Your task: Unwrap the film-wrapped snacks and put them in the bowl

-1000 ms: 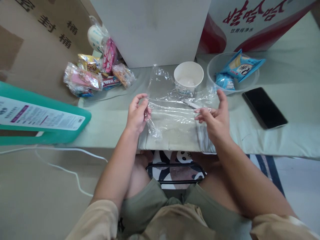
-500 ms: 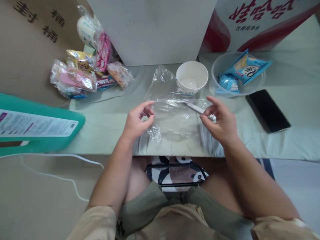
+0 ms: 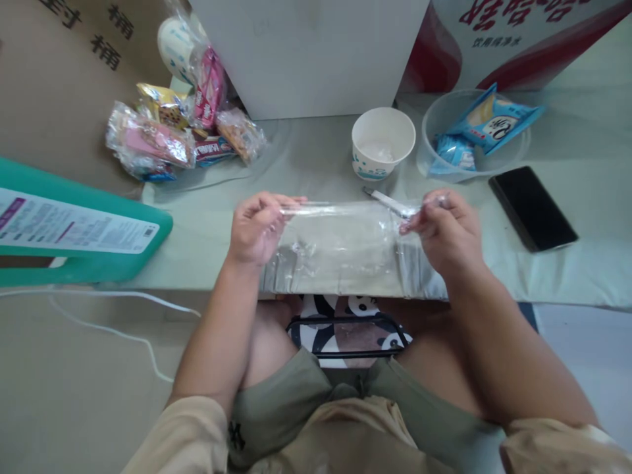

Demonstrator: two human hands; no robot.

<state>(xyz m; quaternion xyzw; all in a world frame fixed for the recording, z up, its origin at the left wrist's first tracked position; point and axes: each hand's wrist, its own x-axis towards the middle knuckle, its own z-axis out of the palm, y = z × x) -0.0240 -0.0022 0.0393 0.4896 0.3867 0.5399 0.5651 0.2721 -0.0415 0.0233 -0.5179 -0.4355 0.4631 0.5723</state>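
A clear plastic bag (image 3: 340, 240) is stretched level between my two hands above the table's front edge. My left hand (image 3: 259, 224) pinches its left end, and my right hand (image 3: 447, 227) grips the opposite end with fingers curled in. Just behind the film lies a thin pen-like tool with a white body (image 3: 390, 203), its right end close to my right fingers. Beyond it stands a white paper cup (image 3: 382, 145), upright, with some pale contents that I cannot make out.
At the right are a clear plastic bowl (image 3: 424, 158) with blue snack packets (image 3: 494, 125) and a black phone (image 3: 533, 207). Wrapped snacks (image 3: 158, 141) pile up at the back left, near a green container (image 3: 133, 253). Large boxes (image 3: 316, 59) line the back.
Both hands have closed on the plastic bag and moved slightly apart, pulling it taut. The bag's raised far part, which reached toward the cup, has come down toward me. The view has shifted slightly.
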